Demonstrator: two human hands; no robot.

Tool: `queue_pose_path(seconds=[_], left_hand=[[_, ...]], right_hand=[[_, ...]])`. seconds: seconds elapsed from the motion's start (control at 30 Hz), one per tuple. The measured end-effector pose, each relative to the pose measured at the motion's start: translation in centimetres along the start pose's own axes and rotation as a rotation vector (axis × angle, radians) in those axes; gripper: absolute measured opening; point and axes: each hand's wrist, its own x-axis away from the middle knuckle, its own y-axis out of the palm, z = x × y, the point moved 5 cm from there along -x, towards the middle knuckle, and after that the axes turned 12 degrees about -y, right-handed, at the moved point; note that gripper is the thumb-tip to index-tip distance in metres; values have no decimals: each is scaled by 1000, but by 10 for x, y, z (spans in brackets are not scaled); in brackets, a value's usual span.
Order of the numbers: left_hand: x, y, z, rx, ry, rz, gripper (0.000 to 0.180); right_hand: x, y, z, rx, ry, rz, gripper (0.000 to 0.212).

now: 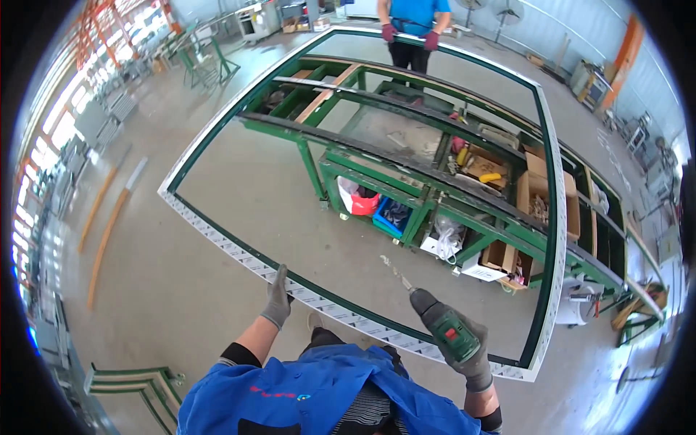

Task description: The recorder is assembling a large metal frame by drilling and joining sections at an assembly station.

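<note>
- Step in hand, as judged here: two people are supporting the large white-and-green frame [217, 236], the wearer on its near bar and a co-worker [420, 10] on its far bar
- Position: the frame is spanning over the green tabletop [348, 147], its near bar lying well out from the tabletop's near edge and its far bar lying beyond the far edge; whether it is touching the tabletop is not clear
- Good practice: both bearers should be lifting evenly, so that the frame is not twisting at its corners; the drill [453, 335] should be staying clear of the bars, trigger finger relaxed
- Likely fault: the long bit [395, 272] is projecting over the frame's opening and could be scratching a bar if the wrist is turning
- Left grip [277, 300]: gloved, closing around the near bar, thumb showing along its inner side
- Right grip [475, 364]: gloved, wrapping the drill's body above the near bar, towards its right corner; whether it is also bearing on the bar, one cannot tell
- Opposite side: the co-worker's maroon-gloved hands [431, 40] are meeting the far bar
</note>
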Motion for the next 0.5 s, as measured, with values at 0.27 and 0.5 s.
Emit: queue_pose_path(seconds=[0.27,0.5], left_hand=[[46,29,-56,-48,-95,-83,53],[68,28,-71,-182,-114,-324,57]], right_hand=[[53,-30,3,-113,57,-18,53],[92,7,-15,202,-125,-92,31]])
